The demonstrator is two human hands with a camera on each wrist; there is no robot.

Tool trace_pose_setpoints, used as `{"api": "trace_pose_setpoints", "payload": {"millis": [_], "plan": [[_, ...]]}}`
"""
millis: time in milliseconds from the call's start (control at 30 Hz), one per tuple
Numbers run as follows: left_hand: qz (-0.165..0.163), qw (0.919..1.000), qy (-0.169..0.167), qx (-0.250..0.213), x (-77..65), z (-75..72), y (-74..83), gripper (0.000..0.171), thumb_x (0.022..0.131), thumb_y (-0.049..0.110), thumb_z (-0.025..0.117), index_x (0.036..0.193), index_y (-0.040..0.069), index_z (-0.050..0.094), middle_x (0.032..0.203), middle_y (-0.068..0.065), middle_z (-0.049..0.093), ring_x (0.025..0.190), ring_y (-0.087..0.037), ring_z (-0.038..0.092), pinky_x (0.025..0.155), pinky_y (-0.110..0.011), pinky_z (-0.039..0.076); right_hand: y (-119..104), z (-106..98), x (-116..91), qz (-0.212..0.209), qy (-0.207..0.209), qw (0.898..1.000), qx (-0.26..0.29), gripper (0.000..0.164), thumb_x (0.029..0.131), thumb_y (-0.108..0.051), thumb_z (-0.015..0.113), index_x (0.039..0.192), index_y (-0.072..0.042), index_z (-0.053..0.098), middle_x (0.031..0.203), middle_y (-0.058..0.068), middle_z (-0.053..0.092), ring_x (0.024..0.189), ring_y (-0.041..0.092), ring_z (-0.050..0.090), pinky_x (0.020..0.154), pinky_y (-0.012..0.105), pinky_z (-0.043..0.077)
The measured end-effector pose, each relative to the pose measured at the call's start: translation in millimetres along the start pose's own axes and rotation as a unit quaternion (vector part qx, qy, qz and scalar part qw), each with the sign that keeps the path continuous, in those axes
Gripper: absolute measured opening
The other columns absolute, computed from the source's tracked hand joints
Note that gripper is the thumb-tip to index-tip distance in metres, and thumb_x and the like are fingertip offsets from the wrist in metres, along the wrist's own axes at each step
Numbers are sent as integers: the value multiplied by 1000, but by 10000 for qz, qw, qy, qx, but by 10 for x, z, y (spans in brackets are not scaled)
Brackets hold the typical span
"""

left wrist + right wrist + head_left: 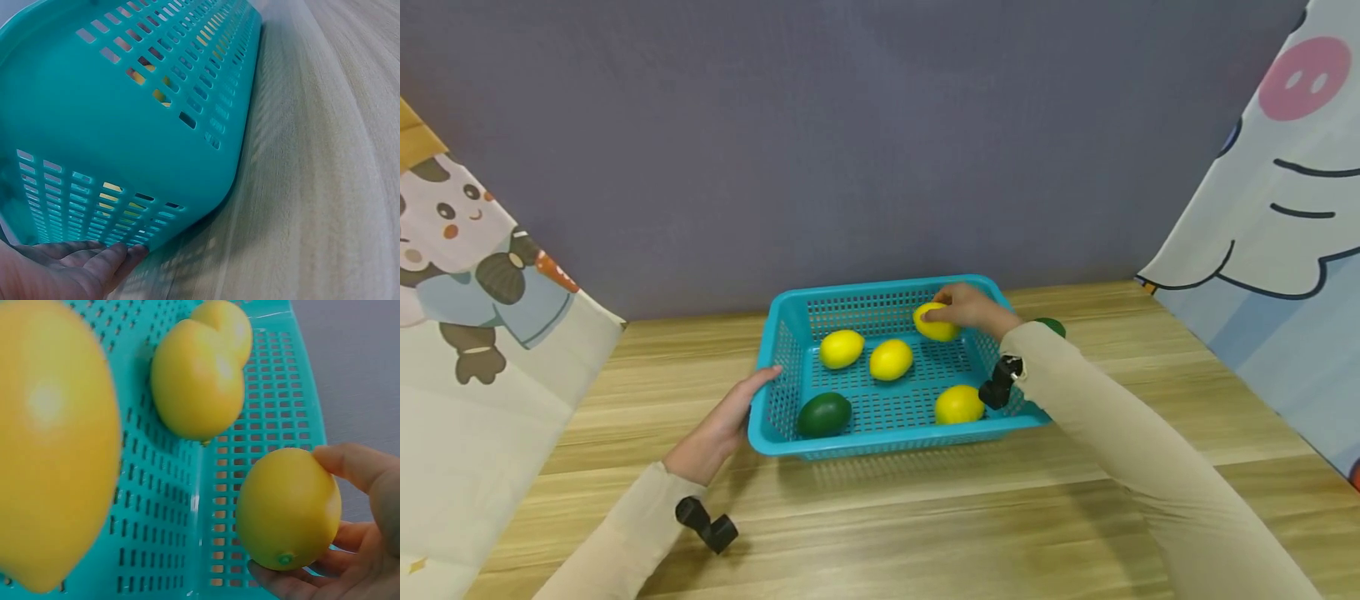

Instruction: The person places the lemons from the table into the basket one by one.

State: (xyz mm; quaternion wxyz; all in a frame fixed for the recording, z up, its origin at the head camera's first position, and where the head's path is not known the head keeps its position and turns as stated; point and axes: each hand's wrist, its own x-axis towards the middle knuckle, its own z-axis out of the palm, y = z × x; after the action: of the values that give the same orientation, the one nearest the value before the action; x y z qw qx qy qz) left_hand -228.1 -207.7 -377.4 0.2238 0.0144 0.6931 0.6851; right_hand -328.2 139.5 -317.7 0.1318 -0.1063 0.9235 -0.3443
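A yellow lemon (pixel 937 323) is pinched between the thumb and fingers of my right hand (pixel 967 307), at the back right inside a blue-green perforated plastic basket (pixel 880 438). My left hand (pixel 724 425) holds the basket's left end, thumb at the rim. In the left wrist view its fingers (pixel 103 262) lie along the outside of the wall, low down. Other lemons rest on the basket floor: one at the left (pixel 842 348), one in the middle (pixel 891 360) and one at the front right (pixel 958 405). A dark green, avocado-like fruit (pixel 824 415) lies in the front left corner.
Another dark green fruit (pixel 1051 326) shows beyond the basket's right end, partly hidden by the right sleeve. The basket stands on a wood-grain table (pixel 880 533), close to a grey back wall (pixel 880 167). Cartoon-printed sheets (pixel 1262 217) flank both sides.
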Motion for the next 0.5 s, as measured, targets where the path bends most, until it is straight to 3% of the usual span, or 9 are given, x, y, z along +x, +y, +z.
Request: {"api": "trace_pose_setpoints", "payload": {"millis": [267,500], "plan": [[-40,10000,-47,45,-2,-5,9,69,97,39,31,150,3,6,144,-30,28,121,-35,46,97,-48,44,78,65,6,224,-246,9993,-153,58,89,-30,62,132,6,45,132,23,48,113,33,49,89,42,47],[-28,10000,-40,21,10,0,-1,67,97,38,31,149,2,8,142,-30,30,117,-33,48,95,-47,45,98,118,40,308,-509,9954,-751,63,88,-33,62,134,7,44,134,23,47,113,31,49,90,41,46]]}}
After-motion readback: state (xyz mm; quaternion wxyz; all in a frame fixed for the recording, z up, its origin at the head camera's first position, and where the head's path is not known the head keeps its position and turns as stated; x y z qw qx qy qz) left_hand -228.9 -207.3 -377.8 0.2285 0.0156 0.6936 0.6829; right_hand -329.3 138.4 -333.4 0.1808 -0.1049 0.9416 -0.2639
